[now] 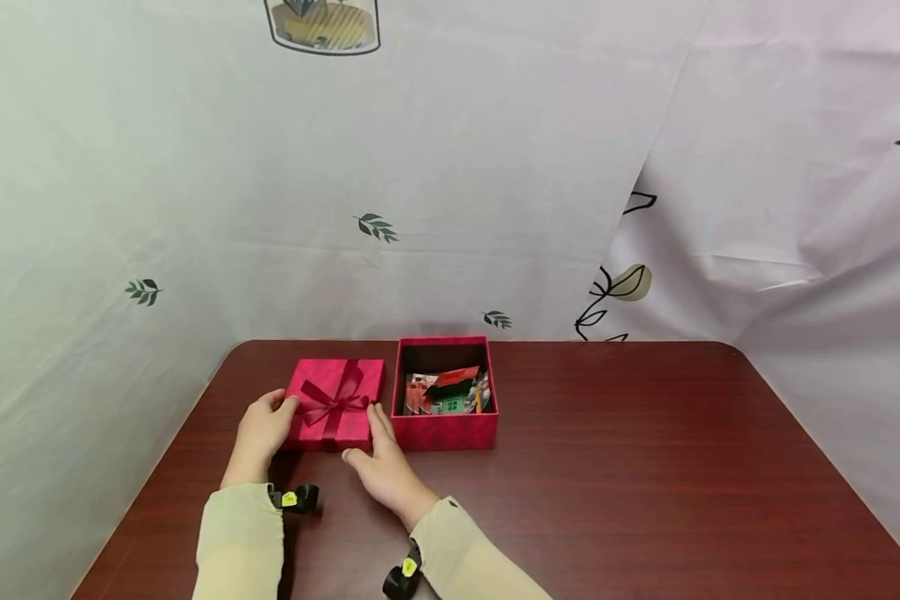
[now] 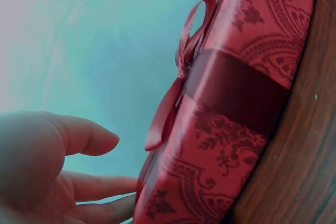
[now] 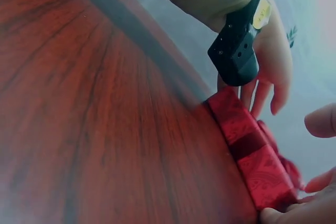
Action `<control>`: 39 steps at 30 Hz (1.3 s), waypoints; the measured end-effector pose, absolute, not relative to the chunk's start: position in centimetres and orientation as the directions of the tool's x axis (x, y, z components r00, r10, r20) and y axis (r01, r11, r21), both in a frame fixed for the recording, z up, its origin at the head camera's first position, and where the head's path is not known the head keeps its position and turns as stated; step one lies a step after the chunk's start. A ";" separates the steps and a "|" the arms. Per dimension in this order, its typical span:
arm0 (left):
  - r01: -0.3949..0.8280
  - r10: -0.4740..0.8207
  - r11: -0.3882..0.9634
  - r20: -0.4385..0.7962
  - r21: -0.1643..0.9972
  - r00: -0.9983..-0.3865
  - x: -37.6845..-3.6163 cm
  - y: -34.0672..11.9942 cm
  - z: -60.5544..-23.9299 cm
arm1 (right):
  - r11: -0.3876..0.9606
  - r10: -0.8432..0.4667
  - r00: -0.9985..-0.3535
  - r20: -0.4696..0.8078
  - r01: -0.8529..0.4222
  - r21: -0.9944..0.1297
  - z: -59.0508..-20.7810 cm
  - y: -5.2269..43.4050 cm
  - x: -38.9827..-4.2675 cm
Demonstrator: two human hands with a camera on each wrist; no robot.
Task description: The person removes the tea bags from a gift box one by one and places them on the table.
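Observation:
A flat red lid (image 1: 335, 402) with a ribbon bow lies on the dark wood table (image 1: 645, 467), just left of an open red box (image 1: 445, 429) that holds small colourful items (image 1: 450, 390). My left hand (image 1: 264, 427) rests against the lid's left edge, thumb at its top rim. In the left wrist view, that hand (image 2: 47, 166) has loosely extended fingers beside the patterned lid (image 2: 236, 103). My right hand (image 1: 381, 467) touches the lid's near right corner. In the right wrist view, its thumb (image 3: 294, 214) meets the lid (image 3: 252, 156) while the left hand (image 3: 273, 77) hangs over the far end.
A pale curtain with leaf prints (image 1: 375, 227) hangs close behind the table's back edge. Bare wood stretches to the right of the box and along the front. Small black cameras (image 1: 300, 498) are strapped at both wrists.

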State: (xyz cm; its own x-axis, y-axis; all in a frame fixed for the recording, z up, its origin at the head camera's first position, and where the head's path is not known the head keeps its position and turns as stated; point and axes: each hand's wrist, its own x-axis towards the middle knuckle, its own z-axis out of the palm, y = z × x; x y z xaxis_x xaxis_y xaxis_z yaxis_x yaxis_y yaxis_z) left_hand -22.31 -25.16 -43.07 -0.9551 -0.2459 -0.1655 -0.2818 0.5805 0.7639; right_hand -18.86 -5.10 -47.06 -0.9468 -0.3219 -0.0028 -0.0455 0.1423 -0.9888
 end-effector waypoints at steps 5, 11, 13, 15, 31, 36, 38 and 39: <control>-0.261 -0.280 0.553 -0.119 0.791 -0.953 -22.0 -25.0 -42.8 | 0.152 -0.413 -0.906 0.087 -0.163 -0.975 -46.2 -4.3 -18.0; -0.209 -0.318 0.546 -0.030 0.811 -0.948 -22.0 -24.6 -42.5 | 0.075 -0.363 -0.874 0.324 -0.374 -0.924 -44.1 -2.5 -17.2; -0.187 -0.314 0.543 -0.008 0.818 -0.949 -22.0 -24.3 -42.2 | 0.067 -0.315 -0.856 0.410 -0.451 -0.890 -43.3 -1.6 -17.2; -0.160 -0.303 0.545 0.015 0.823 -0.953 -22.0 -24.0 -42.0 | 0.074 -0.269 -0.834 0.482 -0.517 -0.853 -42.4 -0.6 -17.3; 0.056 -0.253 0.583 0.246 0.811 -0.936 -21.3 -21.4 -40.5 | 0.367 -0.046 -0.654 0.755 -0.714 -0.596 -40.1 7.9 -20.1; 0.116 -0.219 0.583 0.293 0.804 -0.931 -21.2 -20.2 -40.1 | 0.492 -0.022 -0.619 0.785 -0.690 -0.531 -40.5 10.3 -21.4; 0.131 -0.207 0.587 0.305 0.799 -0.930 -21.2 -19.8 -40.1 | 0.541 -0.031 -0.608 0.793 -0.678 -0.498 -40.9 11.1 -21.9; 0.138 -0.200 0.587 0.308 0.798 -0.930 -21.1 -19.6 -40.0 | 0.560 -0.037 -0.600 0.799 -0.675 -0.481 -41.2 11.4 -22.2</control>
State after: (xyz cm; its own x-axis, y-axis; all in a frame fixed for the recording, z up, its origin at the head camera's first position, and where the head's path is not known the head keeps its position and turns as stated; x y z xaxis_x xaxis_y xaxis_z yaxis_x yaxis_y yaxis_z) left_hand -21.10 -19.59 -39.98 -0.9300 -0.2002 0.3082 0.1380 0.5870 0.7978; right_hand -22.23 11.44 -41.16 -0.6004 -0.0369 0.7989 -0.6746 0.5598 -0.4812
